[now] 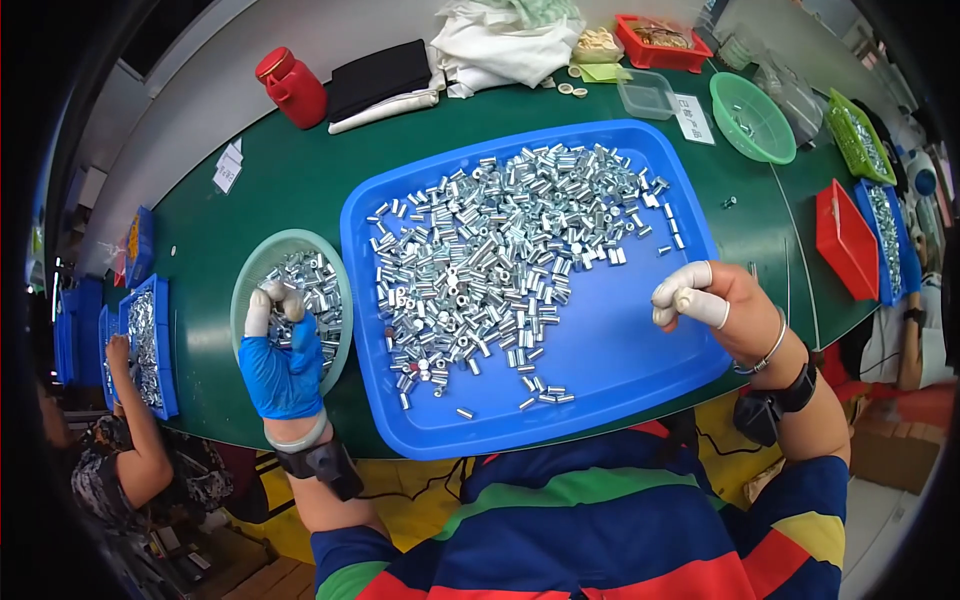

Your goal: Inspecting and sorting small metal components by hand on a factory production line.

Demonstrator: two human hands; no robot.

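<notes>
A large blue tray holds a heap of small silver flanged metal sleeves that look like rivet nuts. My left hand, in a blue glove with white finger cots, is over the near side of a pale green bowl of the same sleeves. Its fingers are curled in, and whatever they may hold is hidden. Above the tray's right edge, my right hand has its thumb and cotted fingers pinched together. I cannot make out anything between them.
A red jug, folded black cloth and white cloth line the table's back. A green basket and red bin stand right. At left, another person's hand reaches to a blue bin of metal parts.
</notes>
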